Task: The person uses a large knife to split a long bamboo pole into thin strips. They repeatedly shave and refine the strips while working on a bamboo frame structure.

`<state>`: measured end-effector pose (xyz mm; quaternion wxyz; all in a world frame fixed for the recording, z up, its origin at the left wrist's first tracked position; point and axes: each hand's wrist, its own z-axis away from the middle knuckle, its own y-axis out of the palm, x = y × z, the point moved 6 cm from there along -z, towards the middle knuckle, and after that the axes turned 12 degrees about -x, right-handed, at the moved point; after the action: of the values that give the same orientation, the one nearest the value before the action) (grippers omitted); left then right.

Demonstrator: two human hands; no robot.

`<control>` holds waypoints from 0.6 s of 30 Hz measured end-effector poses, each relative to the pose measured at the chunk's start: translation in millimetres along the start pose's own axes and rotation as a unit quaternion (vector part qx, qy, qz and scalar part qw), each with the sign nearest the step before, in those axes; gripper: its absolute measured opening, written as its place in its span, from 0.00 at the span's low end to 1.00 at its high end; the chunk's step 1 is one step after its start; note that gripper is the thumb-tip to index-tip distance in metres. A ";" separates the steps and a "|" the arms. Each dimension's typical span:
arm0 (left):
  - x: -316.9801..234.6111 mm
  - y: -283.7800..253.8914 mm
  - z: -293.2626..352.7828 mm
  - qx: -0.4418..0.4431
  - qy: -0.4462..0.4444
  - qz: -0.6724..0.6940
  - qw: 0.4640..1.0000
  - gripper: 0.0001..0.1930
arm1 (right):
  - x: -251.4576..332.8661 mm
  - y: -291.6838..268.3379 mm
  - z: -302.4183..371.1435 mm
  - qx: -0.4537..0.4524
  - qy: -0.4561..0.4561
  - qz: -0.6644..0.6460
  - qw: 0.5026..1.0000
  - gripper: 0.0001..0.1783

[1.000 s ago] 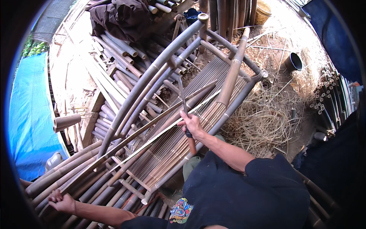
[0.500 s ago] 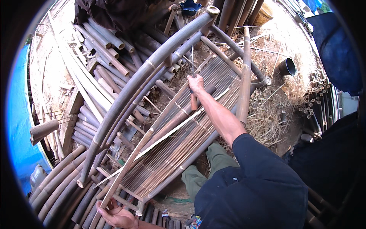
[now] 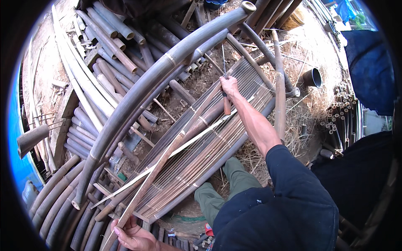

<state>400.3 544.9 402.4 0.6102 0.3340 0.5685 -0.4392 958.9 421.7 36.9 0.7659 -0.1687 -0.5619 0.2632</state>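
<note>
- Left hand [image 3: 133,238]: pinching long brown split-bamboo strip [image 3: 168,154], unfixed.
- Right hand [image 3: 229,86]: clenched around brown-handled, narrow-bladed knife [image 3: 227,105].
- Below right hand: slatted brown bamboo seat [image 3: 197,162], slats laid.

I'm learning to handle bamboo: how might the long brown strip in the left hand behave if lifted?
The brown strip is probably springy, not floppy: long and narrow, yet nearly straight beyond the left hand. It is likely light for its length, looking slimmer than the poles stacked nearby. Its flattish face suggests sliding more than rolling.
</note>
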 end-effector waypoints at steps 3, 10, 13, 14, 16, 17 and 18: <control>11.8 5.9 -7.7 0.002 -0.015 0.010 1.000 0.20 | 14.7 -0.1 5.5 0.007 0.010 -0.005 1.000 0.17; 158.8 -28.6 -101.8 -0.023 -0.150 0.127 0.980 0.22 | 20.7 14.1 20.3 -0.034 -0.009 0.029 0.999 0.32; 255.5 -20.1 -109.4 -0.019 -0.312 0.140 0.939 0.19 | 18.7 15.0 52.9 -0.041 -0.107 0.085 0.990 0.36; 278.5 -18.2 -120.7 -0.034 -0.311 0.134 0.940 0.16 | 0.4 10.7 56.1 -0.053 -0.142 0.074 0.986 0.33; 332.3 -15.2 -134.6 -0.063 -0.376 0.171 0.909 0.19 | -20.7 14.3 93.2 -0.016 -0.126 0.054 0.990 0.28; 354.0 -18.2 -141.6 -0.086 -0.380 0.132 0.912 0.20 | -33.1 17.3 106.6 0.010 -0.131 0.093 0.987 0.22; 385.3 -30.0 -148.0 -0.109 -0.389 0.107 0.908 0.18 | -30.6 24.4 134.0 0.018 -0.235 0.158 0.959 0.21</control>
<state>301.1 607.2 5.5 0.8588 0.1268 0.2911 -0.4021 819.5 418.2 41.5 0.5634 -0.1751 -0.6876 0.4233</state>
